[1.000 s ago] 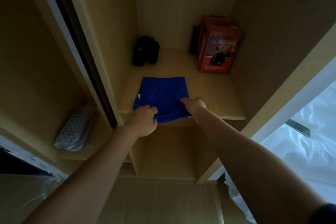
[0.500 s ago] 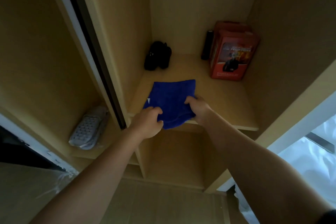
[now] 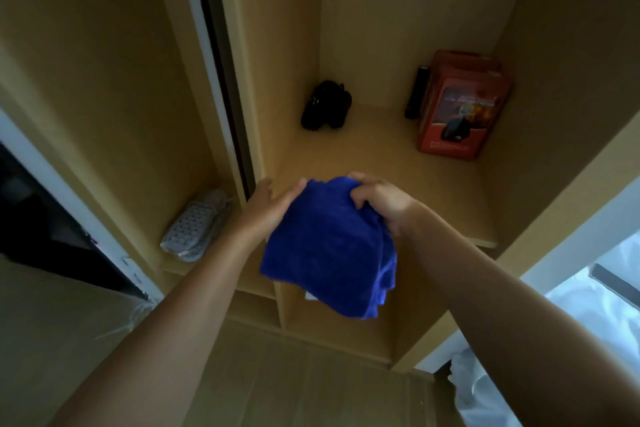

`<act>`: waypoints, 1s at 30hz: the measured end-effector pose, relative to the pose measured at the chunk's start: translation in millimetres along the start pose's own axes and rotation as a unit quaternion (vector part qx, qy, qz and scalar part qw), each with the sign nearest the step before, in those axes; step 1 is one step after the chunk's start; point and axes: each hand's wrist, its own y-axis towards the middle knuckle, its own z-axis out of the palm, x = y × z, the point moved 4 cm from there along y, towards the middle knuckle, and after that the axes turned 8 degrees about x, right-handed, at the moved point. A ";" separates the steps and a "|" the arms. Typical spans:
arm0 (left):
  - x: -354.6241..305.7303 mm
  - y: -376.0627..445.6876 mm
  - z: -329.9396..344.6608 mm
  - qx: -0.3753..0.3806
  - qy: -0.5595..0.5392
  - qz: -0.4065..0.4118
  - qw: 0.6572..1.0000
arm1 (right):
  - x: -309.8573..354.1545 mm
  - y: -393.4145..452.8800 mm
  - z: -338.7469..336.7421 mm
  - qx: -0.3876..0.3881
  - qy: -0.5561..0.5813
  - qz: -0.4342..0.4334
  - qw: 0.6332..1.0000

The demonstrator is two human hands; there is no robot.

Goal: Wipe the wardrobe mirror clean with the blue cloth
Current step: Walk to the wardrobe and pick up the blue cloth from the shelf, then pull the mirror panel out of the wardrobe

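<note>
The blue cloth (image 3: pixel 329 253) hangs bunched in the air in front of the wardrobe shelf (image 3: pixel 408 180). My right hand (image 3: pixel 381 201) grips its gathered top edge. My left hand (image 3: pixel 270 204) lies against the cloth's upper left edge with thumb and fingers spread, and the cloth covers part of its palm. A white tag peeks out under the cloth. The sliding door edge (image 3: pixel 211 55), white with a dark strip, runs up at the left. I cannot tell which surface is the mirror.
A red box (image 3: pixel 460 107) and a dark cylinder (image 3: pixel 415 92) stand at the shelf's back right. A black object (image 3: pixel 325 111) sits at the back left. Pale slippers (image 3: pixel 194 229) lie on a lower left shelf. White bedding (image 3: pixel 606 305) shows at the right.
The cloth lay flat on the shelf with both hands at its front edge. Now it is lifted off the shelf and hangs bunched from my right hand. My left hand's fingers have spread.
</note>
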 end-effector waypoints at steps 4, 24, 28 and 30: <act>23.4 -26.0 -6.6 0.033 -0.039 -0.009 0.999 | 4.4 -2.9 38.2 0.069 -0.010 -0.001 0.998; 94.9 -71.8 -188.1 0.122 -0.216 0.052 0.967 | -17.1 19.4 209.6 -0.112 -0.082 0.017 0.990; 100.1 -75.2 -203.7 0.158 -0.188 0.085 0.966 | -13.6 25.0 238.7 -0.145 -0.114 0.003 0.983; 99.8 -75.8 -206.6 0.182 -0.162 0.104 0.964 | -6.2 31.2 252.4 -0.148 -0.138 -0.009 0.979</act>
